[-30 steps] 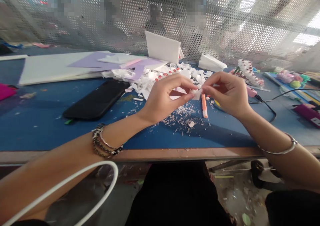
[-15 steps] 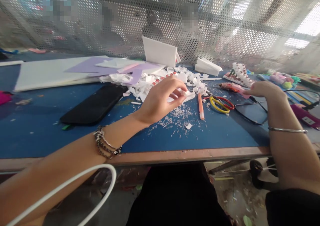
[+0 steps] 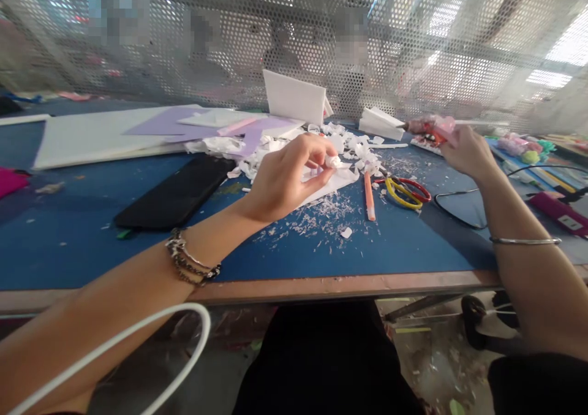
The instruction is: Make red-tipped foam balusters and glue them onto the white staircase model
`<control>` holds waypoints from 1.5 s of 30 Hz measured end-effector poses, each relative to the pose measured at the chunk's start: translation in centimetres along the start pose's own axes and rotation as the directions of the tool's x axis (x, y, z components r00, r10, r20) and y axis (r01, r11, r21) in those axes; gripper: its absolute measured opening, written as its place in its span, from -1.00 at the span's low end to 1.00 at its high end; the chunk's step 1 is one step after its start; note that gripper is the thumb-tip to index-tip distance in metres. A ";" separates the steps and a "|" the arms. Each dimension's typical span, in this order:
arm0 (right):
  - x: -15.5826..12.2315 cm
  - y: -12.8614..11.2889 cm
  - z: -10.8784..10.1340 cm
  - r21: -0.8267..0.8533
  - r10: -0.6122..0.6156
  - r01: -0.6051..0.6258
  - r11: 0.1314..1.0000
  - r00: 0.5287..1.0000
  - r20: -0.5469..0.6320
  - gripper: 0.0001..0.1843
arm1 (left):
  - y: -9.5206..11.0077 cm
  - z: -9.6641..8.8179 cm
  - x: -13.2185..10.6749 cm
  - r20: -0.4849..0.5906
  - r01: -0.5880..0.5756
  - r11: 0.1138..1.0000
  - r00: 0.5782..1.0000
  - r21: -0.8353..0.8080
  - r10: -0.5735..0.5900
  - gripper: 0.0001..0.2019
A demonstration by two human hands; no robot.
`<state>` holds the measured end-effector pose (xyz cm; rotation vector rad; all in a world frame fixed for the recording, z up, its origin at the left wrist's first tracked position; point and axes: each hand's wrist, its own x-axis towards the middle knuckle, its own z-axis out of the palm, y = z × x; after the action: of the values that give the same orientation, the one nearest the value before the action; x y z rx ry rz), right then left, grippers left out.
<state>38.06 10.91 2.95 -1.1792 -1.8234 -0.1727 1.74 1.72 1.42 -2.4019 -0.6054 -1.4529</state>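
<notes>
White scrap [image 3: 331, 161] stays pinched between the thumb and fingertips of your left hand [image 3: 282, 182], held just above the bench [image 3: 138, 243] over a sprinkling of white shavings [image 3: 321, 216] and a loose white sheet [image 3: 337, 182]. A second ago both hands met on it; half a second ago your right hand [image 3: 463, 151] had gone out to the right, down at bench level. Now it is up off the surface and closed around a pink-and-red tool [image 3: 429, 128] — possibly a glue gun, though too blurred to be sure — with its tip pointing left toward the folded white block [image 3: 381, 122]. The two hands are well apart, so the white scrap is carried by your left hand alone.

Between them lie the scissors [image 3: 404, 191] with yellow and red handles, untouched, and an orange pen [image 3: 369, 197] just beside them. A black cable [image 3: 459, 209] loops across the bench under your right forearm. To the left rests a black phone [image 3: 177, 191] — beyond it, a heap of torn white pieces [image 3: 275, 148] and pale sheets.
</notes>
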 end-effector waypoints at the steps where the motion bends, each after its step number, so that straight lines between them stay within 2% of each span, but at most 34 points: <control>1: 0.2 -0.6 0.2 -0.026 0.019 -0.019 0.999 0.999 -0.028 -0.65 | -0.1 -0.1 0.0 0.001 0.003 1.000 1.000 0.008 -0.003 -0.84; 3: 0.5 -2.1 0.7 -0.073 0.044 -0.049 0.996 0.997 -0.064 -0.63 | -0.2 -0.2 0.0 -0.004 0.015 0.999 1.000 0.036 -0.015 -0.83; 8: -0.2 -7.0 1.4 -0.127 0.023 -0.029 0.992 0.999 -0.048 -0.66 | -0.2 -0.4 0.1 -0.011 0.033 0.998 0.999 0.058 -0.033 -0.82; 12: -1.3 -10.4 1.3 -0.195 -0.137 0.127 0.972 0.990 -0.040 -0.64 | -0.3 -0.5 0.2 -0.008 0.024 0.996 1.000 0.088 -0.023 -0.82; 15: -1.9 -11.6 1.2 -0.218 -0.246 0.235 0.947 0.969 -0.024 -0.62 | -0.2 -0.6 0.3 -0.016 0.010 0.994 1.000 0.109 -0.008 -0.83; 19: -2.2 -12.0 1.4 -0.274 -0.303 0.293 0.916 0.953 0.006 -0.54 | -0.3 -0.6 0.4 -0.034 -0.026 0.992 0.999 0.125 0.030 -0.82; 25: -2.4 -12.1 1.6 -0.316 -0.305 0.304 0.899 0.951 0.049 -0.53 | -0.5 -0.4 0.4 -0.059 -0.059 0.987 0.996 0.150 0.068 -0.79; 38: -2.3 -11.7 2.0 -0.237 -0.375 0.366 0.900 0.927 0.008 -0.61 | -0.6 -0.4 0.5 -0.069 -0.077 0.990 0.994 0.122 0.085 -0.78; 45: -2.3 -11.5 1.9 -0.271 -0.373 0.362 0.892 0.928 0.011 -0.61 | -0.5 -0.4 0.6 -0.088 -0.085 0.988 0.991 0.133 0.097 -0.77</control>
<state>28.18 4.37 4.12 -0.9871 -2.0178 -0.6772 1.41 2.14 2.16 -2.2191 -0.5422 -1.4349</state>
